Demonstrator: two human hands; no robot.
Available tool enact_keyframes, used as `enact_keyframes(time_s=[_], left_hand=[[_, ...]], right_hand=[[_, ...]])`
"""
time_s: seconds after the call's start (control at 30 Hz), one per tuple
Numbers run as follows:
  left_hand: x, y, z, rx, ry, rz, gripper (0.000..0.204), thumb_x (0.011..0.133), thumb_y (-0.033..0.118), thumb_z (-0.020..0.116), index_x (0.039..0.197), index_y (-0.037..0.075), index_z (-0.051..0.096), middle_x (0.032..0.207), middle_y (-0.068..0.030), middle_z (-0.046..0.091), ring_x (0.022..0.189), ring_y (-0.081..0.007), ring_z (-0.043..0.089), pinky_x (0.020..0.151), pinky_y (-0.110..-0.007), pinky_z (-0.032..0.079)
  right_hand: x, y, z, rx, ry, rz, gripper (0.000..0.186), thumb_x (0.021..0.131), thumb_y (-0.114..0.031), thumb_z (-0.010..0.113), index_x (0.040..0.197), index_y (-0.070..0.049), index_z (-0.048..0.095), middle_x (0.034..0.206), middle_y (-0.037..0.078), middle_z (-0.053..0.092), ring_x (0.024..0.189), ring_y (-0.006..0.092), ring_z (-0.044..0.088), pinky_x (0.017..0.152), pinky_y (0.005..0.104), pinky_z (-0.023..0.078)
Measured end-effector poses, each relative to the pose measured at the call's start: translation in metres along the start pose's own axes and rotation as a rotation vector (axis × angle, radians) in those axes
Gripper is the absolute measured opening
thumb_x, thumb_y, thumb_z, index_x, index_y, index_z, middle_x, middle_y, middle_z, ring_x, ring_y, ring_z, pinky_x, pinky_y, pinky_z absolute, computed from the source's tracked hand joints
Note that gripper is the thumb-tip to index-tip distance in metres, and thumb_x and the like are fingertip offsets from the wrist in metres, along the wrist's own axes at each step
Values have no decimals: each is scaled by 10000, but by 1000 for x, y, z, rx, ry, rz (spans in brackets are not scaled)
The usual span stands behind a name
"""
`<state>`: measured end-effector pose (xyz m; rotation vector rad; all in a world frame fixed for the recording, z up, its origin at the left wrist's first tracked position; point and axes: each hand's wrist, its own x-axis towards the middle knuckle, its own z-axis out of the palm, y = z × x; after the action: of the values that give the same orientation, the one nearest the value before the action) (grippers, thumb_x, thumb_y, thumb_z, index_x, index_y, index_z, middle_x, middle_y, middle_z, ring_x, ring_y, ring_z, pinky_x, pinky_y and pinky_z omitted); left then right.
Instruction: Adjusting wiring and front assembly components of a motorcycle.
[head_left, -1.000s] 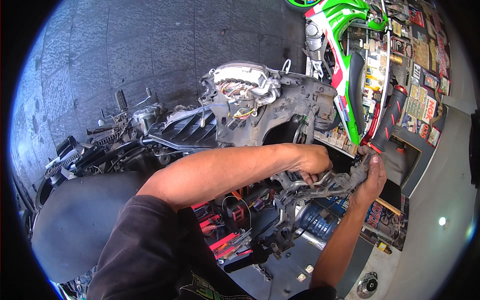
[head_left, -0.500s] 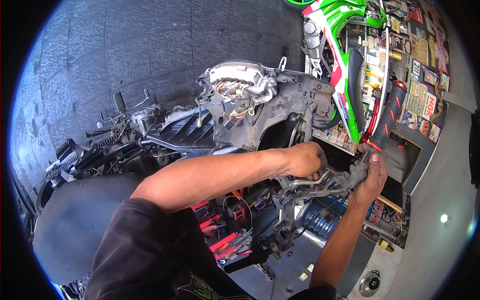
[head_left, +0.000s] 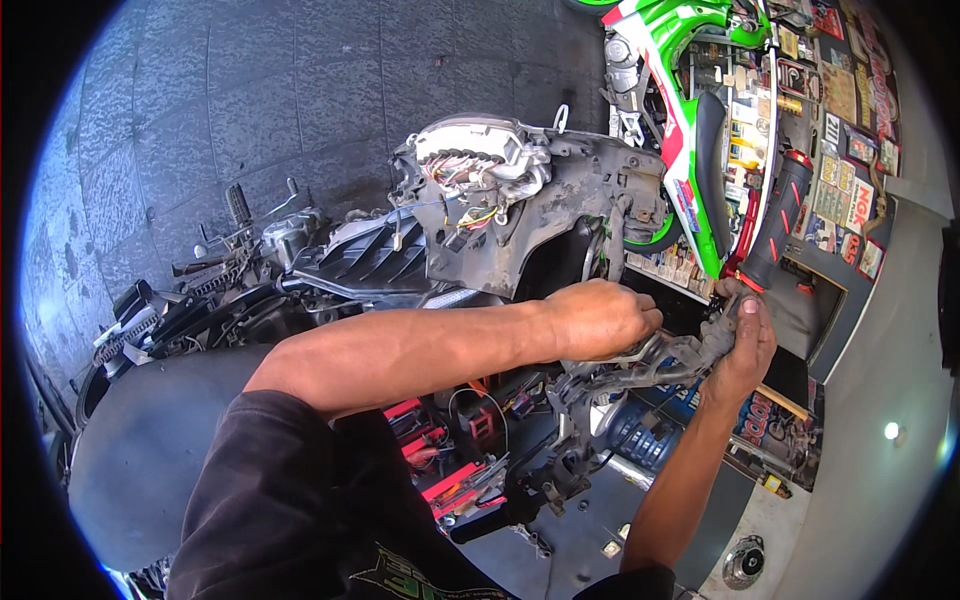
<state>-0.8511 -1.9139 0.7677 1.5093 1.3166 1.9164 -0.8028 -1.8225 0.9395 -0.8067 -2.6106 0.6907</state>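
My left hand (head_left: 603,318) is closed in a fist just above the bare motorcycle handlebar (head_left: 650,378). Its fingertips are turned away, so anything inside them is hidden. On the right, my right hand (head_left: 742,350) wraps round the dusty grey end of that bar, thumb on top, just below a black grip (head_left: 778,235) with red marks. Beyond my left hand sits the dirty front body cover (head_left: 560,215), carrying a pale lamp housing (head_left: 485,150) with loose coloured wires (head_left: 480,215).
A black seat (head_left: 160,440) lies at the left. Red tool trays (head_left: 450,485) stand below the bar, near a blue water bottle (head_left: 640,440). A green and white motorcycle (head_left: 680,130) stands at the far right, before shelves of goods. A round metal part (head_left: 743,563) lies lower right.
My left hand has lifted slightly and turned, so its fingertips, partly seen before, are now tucked out of sight. My right hand keeps its hold on the handlebar.
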Motion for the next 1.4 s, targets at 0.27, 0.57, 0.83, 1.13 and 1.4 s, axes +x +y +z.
enact_keyframes(time_s=[0.27,0.57,0.83,1.13,1.4], left_hand=[[8,-9,-10,-62,-249,-37,179,849,157,615,909,-12,612,909,-182,662,901,-383,645,766,-481,521],[0,-8,-4,-12,-42,8,164,849,168,630,904,16,602,869,-145,630,885,-361,637,742,-471,524],[-10,-13,10,77,96,127,148,831,176,640,868,39,597,810,-108,599,862,-305,623,696,-439,534],[1,-11,-5,5,-177,10,191,878,192,610,966,23,616,880,-175,659,835,-382,639,715,-473,522],[-23,-2,24,197,470,175,305,806,75,630,1104,12,636,797,-91,568,729,-282,603,641,-367,523]], right_hand=[[0,4,-3,-12,-13,38,380,971,-301,526,1024,44,676,921,53,656,814,91,522,769,239,383],[2,2,-2,-35,-17,31,395,994,-296,482,1004,48,675,924,70,666,878,127,553,842,273,403],[4,-5,-1,-205,-91,6,404,1023,-306,441,931,18,665,852,23,629,785,97,484,742,266,375],[3,0,-2,-133,-57,23,411,1026,-324,453,926,14,663,842,6,619,750,78,453,697,247,347],[4,5,-6,-116,-99,12,426,1025,-346,455,988,27,658,909,55,649,868,120,540,837,271,391]])
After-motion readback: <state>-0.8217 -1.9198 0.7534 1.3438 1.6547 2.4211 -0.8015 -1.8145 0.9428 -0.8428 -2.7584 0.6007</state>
